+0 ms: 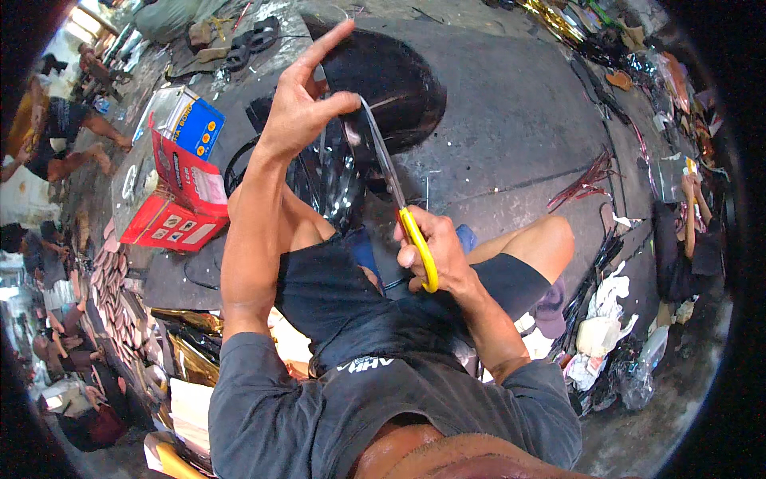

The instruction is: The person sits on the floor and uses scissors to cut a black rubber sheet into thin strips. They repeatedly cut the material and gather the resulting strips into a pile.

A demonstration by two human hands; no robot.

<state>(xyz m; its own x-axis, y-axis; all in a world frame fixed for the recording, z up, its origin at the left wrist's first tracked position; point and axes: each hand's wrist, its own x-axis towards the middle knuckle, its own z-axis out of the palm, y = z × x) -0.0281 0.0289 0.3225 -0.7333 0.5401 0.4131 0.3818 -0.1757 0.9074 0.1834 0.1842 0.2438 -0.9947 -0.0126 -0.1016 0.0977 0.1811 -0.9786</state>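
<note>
My left hand [299, 104] is raised at the left edge of a glossy black sheet [399, 84] with a rounded right side. Its thumb lies across the sheet's edge and its index finger stretches upward, while the other fingers are mostly hidden; it appears to grip the sheet there. My right hand [439, 247], lower and in front of my lap, is closed round the yellow handle of a pair of scissors [419, 247]. The long metal blades slant up and left, their tips at the sheet beside my left thumb. Whether they are parted cannot be made out.
A red and white box [171, 215] with a raised flap stands left, a blue tin [199, 128] behind it. Dark strips [586, 180] lie on the floor mat [511, 112] at right. Scraps, plastic and white cloth [602, 319] crowd the sides. Other people [60, 128] sit around.
</note>
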